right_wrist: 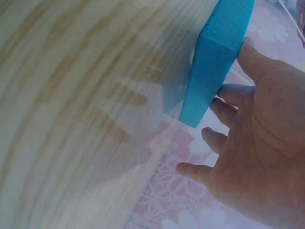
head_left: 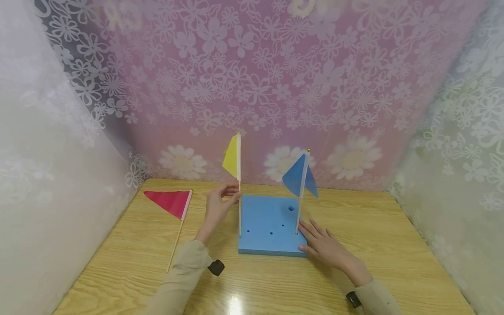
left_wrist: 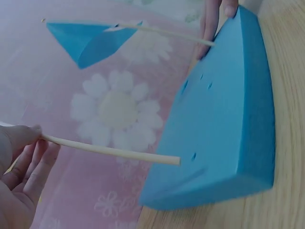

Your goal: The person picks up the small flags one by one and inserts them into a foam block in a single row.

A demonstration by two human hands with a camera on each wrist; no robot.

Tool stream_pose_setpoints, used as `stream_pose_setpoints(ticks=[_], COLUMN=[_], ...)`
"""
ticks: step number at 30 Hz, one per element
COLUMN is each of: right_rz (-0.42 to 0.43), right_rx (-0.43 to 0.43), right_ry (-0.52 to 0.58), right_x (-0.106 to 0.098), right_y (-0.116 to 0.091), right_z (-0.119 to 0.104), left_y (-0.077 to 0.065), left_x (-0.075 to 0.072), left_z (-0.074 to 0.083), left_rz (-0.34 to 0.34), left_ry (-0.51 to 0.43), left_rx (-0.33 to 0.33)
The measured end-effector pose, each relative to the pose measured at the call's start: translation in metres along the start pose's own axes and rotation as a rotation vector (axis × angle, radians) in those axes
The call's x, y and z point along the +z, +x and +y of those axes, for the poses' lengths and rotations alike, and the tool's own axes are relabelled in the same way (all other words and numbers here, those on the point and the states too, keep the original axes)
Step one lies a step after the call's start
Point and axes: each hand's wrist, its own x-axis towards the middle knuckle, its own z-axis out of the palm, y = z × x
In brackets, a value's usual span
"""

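In the head view, my left hand [head_left: 218, 205] pinches the wooden stick of a yellow flag [head_left: 232, 157] and holds it upright at the board's left side. The left wrist view shows the stick's bare lower end [left_wrist: 174, 160] just off the face of the blue foam board [left_wrist: 209, 114], near a small hole. A blue flag [head_left: 299, 177] stands in the board's right side, leaning slightly. My right hand [head_left: 324, 245] rests along the right edge of the board [head_left: 260, 214] with its fingers spread and fairly straight. In the right wrist view, the thumb and fingertips touch the board.
A red flag [head_left: 171, 203] on a stick lies on the wooden table [head_left: 130, 253] to the left. Several holes dot the board, including a larger hole [head_left: 291, 208] at the back right. Flower-patterned cloth [head_left: 256, 78] rises behind the table and at both sides.
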Motion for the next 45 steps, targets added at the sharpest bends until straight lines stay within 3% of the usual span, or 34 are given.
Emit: stream_pose_setpoints(ticks=[5,12,16,19,27,38,45], right_rz=[-0.027,0.026,0.001,0.005,0.068,0.070,0.044], right_rx=[0.022,-0.020,-0.001,0.001,-0.029,-0.049,-0.020], right_ry=[-0.013,-0.010,-0.013,0.000,-0.047,0.002,-0.020], right_x=[-0.002,0.000,-0.003,-0.003,0.018,0.005,0.011], right_y=[0.001,0.000,0.000,0.000,0.003,0.000,0.002], right_z=[-0.001,0.000,-0.003,-0.004,0.018,0.004,0.011], left_y=[0.002,0.001,-0.006,-0.012,-0.019,-0.024,-0.030], left_x=[0.026,0.058,0.069,0.074,0.082,0.086,0.088], left_z=[0.006,0.011,0.028,0.041,0.037,0.029,0.027], left_rz=[-0.006,0.000,-0.025,-0.038,-0.017,-0.028,-0.031], left_ry=[-0.074,-0.089,-0.087,-0.079,-0.072,-0.052,-0.026], left_rx=[0.052,0.131,0.159,0.145,0.150,0.170,0.143])
